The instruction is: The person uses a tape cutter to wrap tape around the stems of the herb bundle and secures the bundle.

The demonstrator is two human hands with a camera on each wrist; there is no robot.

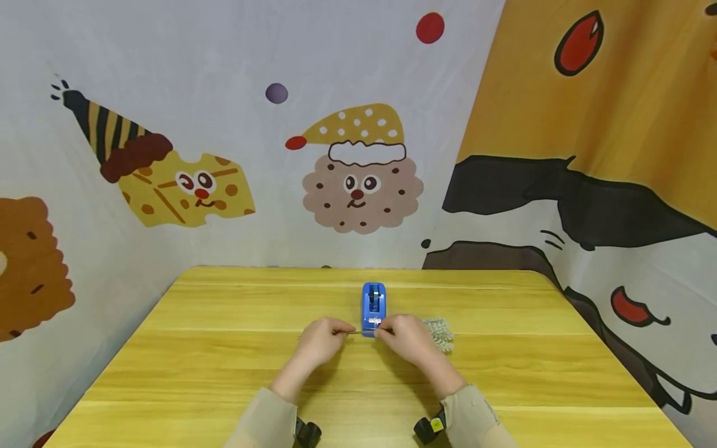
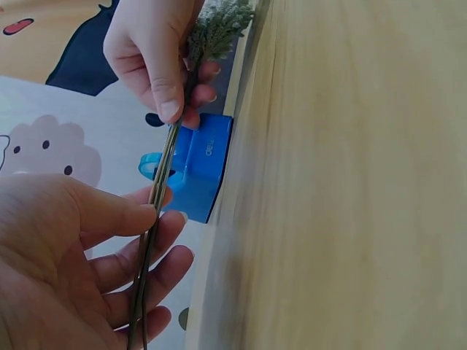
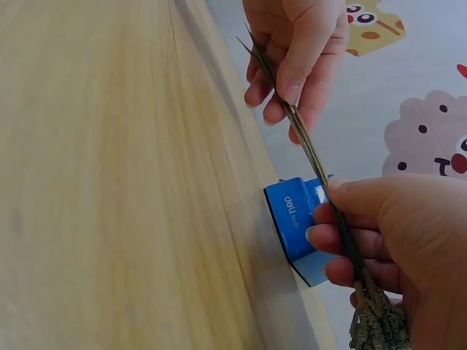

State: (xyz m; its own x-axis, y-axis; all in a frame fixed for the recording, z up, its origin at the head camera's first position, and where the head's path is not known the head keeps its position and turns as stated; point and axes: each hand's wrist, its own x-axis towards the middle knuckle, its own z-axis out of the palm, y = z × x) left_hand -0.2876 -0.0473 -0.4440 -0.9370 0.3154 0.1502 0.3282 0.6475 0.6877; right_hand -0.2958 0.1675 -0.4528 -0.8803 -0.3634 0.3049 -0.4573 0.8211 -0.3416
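As the left hand [image 1: 320,341] and right hand [image 1: 409,336] pinch closed on the stems [image 3: 309,149], maybe to hold them straight, the blue tape holder [image 1: 374,316] sits just beyond

We record bright, even light in head view; soft shadows on the tabletop [image 1: 364,398], its grain blurred in both wrist views

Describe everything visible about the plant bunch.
The plant bunch is several thin, brownish-green stems gathered with fuzzy, grey-green heads at one end; it looks dried or artificial. It is held sideways above the table, heads toward the right, crossing the near end of the blue tape dispenser in the head view. The left hand pinches the stems toward their bare ends, the right hand nearer the heads.
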